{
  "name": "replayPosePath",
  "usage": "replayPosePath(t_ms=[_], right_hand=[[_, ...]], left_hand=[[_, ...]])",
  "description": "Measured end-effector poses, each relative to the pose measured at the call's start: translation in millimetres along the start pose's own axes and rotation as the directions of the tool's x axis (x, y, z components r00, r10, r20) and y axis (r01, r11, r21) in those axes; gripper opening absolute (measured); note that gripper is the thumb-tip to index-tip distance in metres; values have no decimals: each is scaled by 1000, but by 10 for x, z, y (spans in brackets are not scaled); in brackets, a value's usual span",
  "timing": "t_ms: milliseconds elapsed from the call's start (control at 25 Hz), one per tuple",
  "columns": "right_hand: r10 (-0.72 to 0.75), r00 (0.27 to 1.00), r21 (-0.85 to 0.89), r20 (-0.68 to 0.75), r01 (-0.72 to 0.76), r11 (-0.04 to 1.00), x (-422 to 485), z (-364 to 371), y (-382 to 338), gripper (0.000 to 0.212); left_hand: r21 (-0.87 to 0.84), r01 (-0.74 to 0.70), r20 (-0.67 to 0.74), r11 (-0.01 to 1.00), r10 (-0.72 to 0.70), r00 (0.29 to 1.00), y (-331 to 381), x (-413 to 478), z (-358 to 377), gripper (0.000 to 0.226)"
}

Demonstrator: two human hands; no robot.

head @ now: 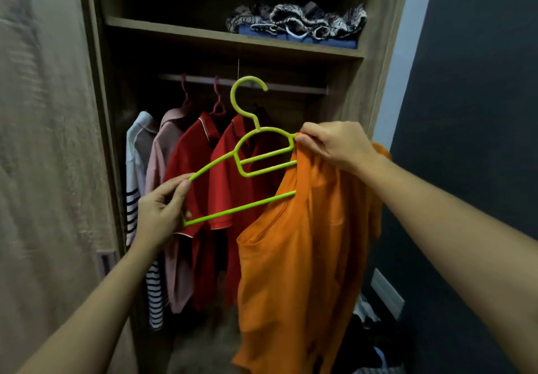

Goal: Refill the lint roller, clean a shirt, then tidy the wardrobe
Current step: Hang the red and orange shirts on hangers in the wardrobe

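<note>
Two bare forearms reach up from the bottom of the view toward an open wardrobe (378, 24), and everything below is placed against its hanging rail (291, 87). Largest of what the hands hold is the orange shirt (305, 242), which hangs below and in front of the rail, toward its right end, with one shoulder drawn over the right arm of the green hanger (263, 152). The hanger tilts: its long axis runs from low on the left to high on the right, and its hook rises in front of the rail without catching it, as far as can be judged.

The right hand (337, 146) is closed, pinching the shirt's collar against the hanger's right shoulder. The left hand (160, 210) is closed too, thumb and fingers gripping the bare left tip. That tip lies clear of the cloth, so the shirt's free side has to travel leftward along the hanger toward the left hand, which is the nearer one to receive it.

Under the left half of the rail hang two red polo shirts (233, 175), a pink shirt (166, 152) and a striped white top (136, 170). Above the rail, folded clothes (297, 24) sit on the shelf.
</note>
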State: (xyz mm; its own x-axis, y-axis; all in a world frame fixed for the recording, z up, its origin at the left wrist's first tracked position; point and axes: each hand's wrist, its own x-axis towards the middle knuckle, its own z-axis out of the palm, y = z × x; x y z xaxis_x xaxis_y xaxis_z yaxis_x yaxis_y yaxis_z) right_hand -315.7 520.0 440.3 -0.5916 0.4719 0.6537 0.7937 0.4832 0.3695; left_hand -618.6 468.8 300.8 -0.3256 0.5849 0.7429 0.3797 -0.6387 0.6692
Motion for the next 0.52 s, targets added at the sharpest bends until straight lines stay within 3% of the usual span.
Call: replayPosePath(t_ms=[40,80,120,200,240,320,400,520], right_hand=[[-9,1000,25,-29,10,1000,-25,49,-10,56],[-18,998,45,-61,21,999,-39,105,-27,54],[-30,995,54,-93,35,998,-50,157,-49,51],[-52,988,62,-144,61,996,-24,241,-89,48],[-53,986,75,-159,65,995,10,269,-119,46],[-64,980,103,-188,84,991,89,271,-186,43],[-92,972,144,-216,125,982,143,230,-227,42],[-133,960,188,-246,182,965,120,189,-220,43]], left_hand=[[261,-164,-56,951,184,981,-50,-9,-4,17],[497,-274,-90,824,362,928,-99,-56,17,21],[606,-331,-96,723,480,872,-114,-153,83,23],[567,-402,-47,719,516,856,-87,-479,339,22],[490,-412,65,768,439,896,-75,-630,481,27],[465,-227,339,856,64,939,-91,-808,711,45],[510,-60,480,858,-226,848,-249,-769,811,62],[460,1,599,888,-311,738,-466,-627,754,62]])
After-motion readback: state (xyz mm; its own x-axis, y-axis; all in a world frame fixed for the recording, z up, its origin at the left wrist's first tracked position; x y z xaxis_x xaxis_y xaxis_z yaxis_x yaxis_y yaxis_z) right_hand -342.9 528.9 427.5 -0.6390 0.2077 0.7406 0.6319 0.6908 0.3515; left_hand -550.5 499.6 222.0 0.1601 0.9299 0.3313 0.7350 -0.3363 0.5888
